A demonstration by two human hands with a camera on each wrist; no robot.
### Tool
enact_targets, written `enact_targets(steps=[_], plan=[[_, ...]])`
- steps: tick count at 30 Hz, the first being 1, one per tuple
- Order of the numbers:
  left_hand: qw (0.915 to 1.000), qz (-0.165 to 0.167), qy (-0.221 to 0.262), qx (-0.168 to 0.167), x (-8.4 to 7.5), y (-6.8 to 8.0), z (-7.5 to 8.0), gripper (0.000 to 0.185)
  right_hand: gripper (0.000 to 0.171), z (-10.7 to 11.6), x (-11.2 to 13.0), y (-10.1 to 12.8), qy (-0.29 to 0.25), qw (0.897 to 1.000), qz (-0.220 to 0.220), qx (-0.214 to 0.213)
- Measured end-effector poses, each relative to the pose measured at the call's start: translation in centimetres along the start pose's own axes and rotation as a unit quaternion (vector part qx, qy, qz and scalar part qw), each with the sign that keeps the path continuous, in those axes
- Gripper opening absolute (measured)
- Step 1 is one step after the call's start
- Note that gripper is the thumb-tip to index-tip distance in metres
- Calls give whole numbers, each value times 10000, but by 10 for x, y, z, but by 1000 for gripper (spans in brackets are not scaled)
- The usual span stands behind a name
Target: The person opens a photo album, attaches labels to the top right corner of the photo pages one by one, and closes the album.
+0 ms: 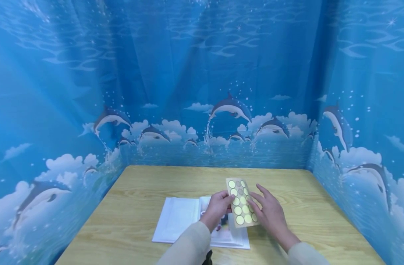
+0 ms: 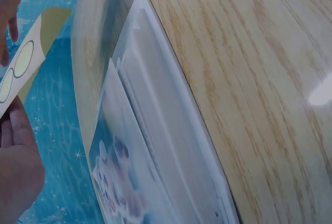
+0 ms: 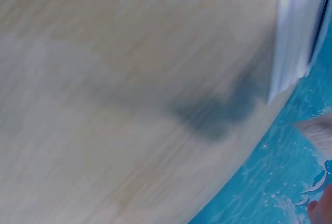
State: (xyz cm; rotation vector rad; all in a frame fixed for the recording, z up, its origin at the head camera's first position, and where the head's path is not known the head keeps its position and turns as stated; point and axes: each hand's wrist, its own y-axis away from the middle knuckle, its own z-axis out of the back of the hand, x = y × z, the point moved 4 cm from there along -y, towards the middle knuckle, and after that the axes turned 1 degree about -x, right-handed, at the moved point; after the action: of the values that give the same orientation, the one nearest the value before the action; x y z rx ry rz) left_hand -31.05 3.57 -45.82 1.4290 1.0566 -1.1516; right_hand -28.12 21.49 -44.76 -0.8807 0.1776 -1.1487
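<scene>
A sheet of round yellow stickers is held up over the table in the head view. My left hand grips its left edge, thumb on the front and fingers behind. At the right edge is my right hand, fingers spread and fairly straight, with its lower digits overlapping the stickers. Two spots near the sheet's top look duller than the rest. Below lies an open white book, its right page partly covered by the left hand and the sheet. The left wrist view shows the sticker sheet bent near its upper end.
The book rests on a wood-grain table. Blue curtains printed with dolphins stand along the back and both sides. Picture-printed pages show in the book in the left wrist view.
</scene>
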Motion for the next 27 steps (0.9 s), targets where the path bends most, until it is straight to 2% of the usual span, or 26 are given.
enact_targets(steps=[5,21,27], plan=[[10000,-7,-38,35,0,2,1,24,30,-6,9,-10,-419,9971,-596,241],[9995,-66,-2,295,-1,3,0,20,35,-13,19,-15,-739,9892,-1132,562],[9990,-137,70,415,0,2,1,22,37,-16,19,-14,-974,9809,-1456,847]])
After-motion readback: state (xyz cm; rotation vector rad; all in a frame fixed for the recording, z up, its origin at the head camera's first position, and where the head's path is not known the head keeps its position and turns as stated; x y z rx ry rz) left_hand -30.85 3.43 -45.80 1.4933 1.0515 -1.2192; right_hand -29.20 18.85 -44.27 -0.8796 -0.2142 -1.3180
